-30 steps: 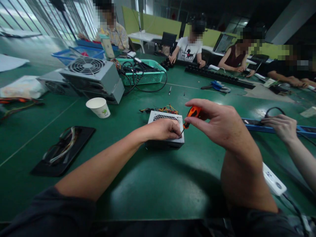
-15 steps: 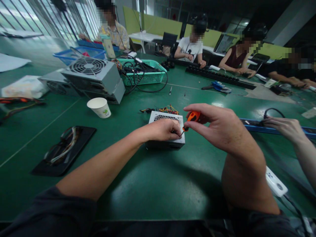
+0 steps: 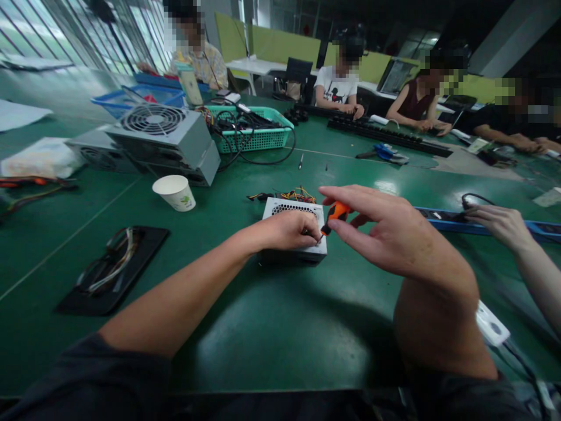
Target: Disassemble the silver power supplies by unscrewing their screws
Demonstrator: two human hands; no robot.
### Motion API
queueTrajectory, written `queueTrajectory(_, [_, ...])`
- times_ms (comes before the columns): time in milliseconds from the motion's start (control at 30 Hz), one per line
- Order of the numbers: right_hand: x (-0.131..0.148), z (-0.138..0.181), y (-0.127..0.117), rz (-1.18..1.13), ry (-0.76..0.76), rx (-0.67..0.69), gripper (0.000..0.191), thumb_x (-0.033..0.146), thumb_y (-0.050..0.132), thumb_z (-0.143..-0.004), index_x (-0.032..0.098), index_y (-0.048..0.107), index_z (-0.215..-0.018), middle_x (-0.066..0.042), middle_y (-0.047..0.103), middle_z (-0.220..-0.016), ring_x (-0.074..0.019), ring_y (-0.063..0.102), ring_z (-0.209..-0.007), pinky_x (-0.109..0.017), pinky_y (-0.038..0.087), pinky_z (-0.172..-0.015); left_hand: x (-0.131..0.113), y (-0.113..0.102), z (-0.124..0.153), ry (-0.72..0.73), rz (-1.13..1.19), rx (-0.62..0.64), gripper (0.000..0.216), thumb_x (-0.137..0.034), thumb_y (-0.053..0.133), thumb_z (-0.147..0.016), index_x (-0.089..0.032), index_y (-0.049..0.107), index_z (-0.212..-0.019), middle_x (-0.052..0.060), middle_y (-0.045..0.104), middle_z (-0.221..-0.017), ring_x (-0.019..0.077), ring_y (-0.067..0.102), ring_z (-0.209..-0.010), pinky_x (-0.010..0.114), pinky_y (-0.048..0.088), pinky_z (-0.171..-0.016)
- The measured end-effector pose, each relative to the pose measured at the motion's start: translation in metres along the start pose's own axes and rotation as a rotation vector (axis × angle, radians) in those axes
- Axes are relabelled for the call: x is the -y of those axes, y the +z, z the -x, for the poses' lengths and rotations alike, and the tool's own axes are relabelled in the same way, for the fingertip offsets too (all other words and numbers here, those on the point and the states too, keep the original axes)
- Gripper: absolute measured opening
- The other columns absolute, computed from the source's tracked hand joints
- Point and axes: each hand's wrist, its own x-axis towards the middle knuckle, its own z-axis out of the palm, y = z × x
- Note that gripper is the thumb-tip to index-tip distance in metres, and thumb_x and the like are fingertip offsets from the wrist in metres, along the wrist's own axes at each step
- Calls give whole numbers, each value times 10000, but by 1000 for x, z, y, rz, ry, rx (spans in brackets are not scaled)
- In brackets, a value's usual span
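A grey power supply unit (image 3: 272, 215) with a perforated panel sits on the green table in front of me, with a bundle of coloured cables (image 3: 297, 195) behind it. Over its top rests my left hand (image 3: 294, 228), fingers curled closed near the right edge; whatever they pinch is hidden. My right hand (image 3: 385, 234) holds an orange and black screwdriver (image 3: 336, 216) by its handle between thumb and fingers. The screwdriver slants down to the left, its tip at the unit's top beside my left fingertips.
Left stand a paper cup (image 3: 175, 193), glasses on a black case (image 3: 144, 245) and larger power supplies (image 3: 193, 137). Behind is a green basket (image 3: 254, 139) of cables. At right, another person's hand (image 3: 495, 219) touches a blue strip (image 3: 438, 217). Pliers (image 3: 388, 153) lie farther back.
The screwdriver handle has turned in my right hand, whose fingers have shifted slightly along it. My left hand stays at the same place on the power supply.
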Motion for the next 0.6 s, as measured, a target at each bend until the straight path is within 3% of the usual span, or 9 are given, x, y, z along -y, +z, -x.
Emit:
queueTrajectory(100, [0, 1, 1, 41, 22, 19, 455, 279, 586, -964, 223, 584, -1415, -81, 718, -1294, -223, 712, -1044, -364, 563, -896, -1, 0, 0, 5, -7, -5, 157, -136, 641, -869, -171, 779, -935, 24, 733, -930, 144, 662, -870, 228, 452, -793])
queueTrajectory(267, [-1, -2, 4, 209, 113, -53, 293, 360, 646, -934, 235, 722, -1187, -77, 770, -1055, -252, 715, -921, -384, 556, -815, -2, -2, 1, -11, -11, 8, 166, -147, 631, -871, -174, 782, -933, 24, 740, -940, 144, 657, -847, 233, 447, -768])
queueTrajectory(467, [-1, 2, 1, 40, -15, 52, 554, 298, 553, -978, 228, 453, -1518, -98, 684, -1341, -241, 680, -1141, -390, 543, -952, 2, 1, 0, 19, 0, -5, 164, -149, 636, -872, -182, 785, -931, 23, 741, -921, 147, 661, -854, 234, 443, -764])
queueTrajectory(600, [1, 0, 4, 216, 91, -11, 355, 421, 604, -958, 231, 690, -1246, -93, 768, -1129, -268, 730, -978, -377, 558, -824, 1, 2, 1, -7, 27, -41, 151, -138, 650, -856, -178, 776, -928, 17, 741, -925, 143, 660, -855, 231, 454, -771])
